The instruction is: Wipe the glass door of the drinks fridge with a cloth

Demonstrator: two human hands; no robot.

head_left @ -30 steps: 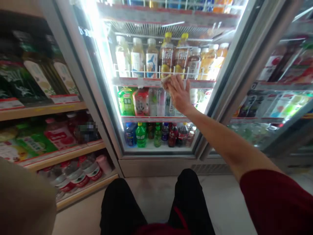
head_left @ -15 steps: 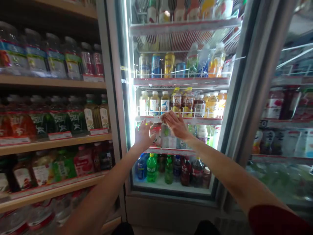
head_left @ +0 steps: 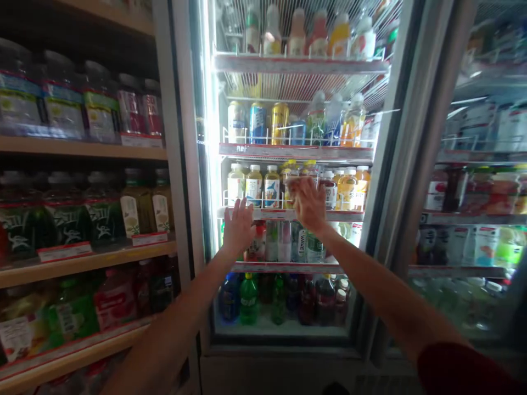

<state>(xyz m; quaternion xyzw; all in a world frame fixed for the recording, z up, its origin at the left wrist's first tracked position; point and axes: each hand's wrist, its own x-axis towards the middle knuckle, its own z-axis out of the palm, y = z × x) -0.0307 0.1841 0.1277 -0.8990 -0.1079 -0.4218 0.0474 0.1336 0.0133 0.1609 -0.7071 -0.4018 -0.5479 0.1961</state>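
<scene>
My right hand (head_left: 312, 204) is pressed on a cloth (head_left: 293, 185) against the glass door (head_left: 284, 241) of a lit drinks fridge; motion blurs the fingers and cloth. To its left, my left hand (head_left: 239, 227) has its fingers spread and holds nothing. It is at the glass, in front of the fridge shelf rail (head_left: 272, 214). Behind the door, bottles with white labels (head_left: 254, 184) and orange juice bottles (head_left: 348, 189) line the shelf at hand height. My right hand hides part of the yellow-capped bottles (head_left: 291, 164).
Open wooden shelves (head_left: 86, 263) with bottled drinks stand on the left. The metal door frame (head_left: 420, 164) runs down the right of the glass. Another fridge door (head_left: 477, 219) with drinks behind it is farther right. Green soda bottles (head_left: 248, 299) stand on the fridge's bottom level.
My right hand has moved up and slightly right across the glass with the cloth. My left hand stays spread near the same shelf rail. The view has shifted slightly.
</scene>
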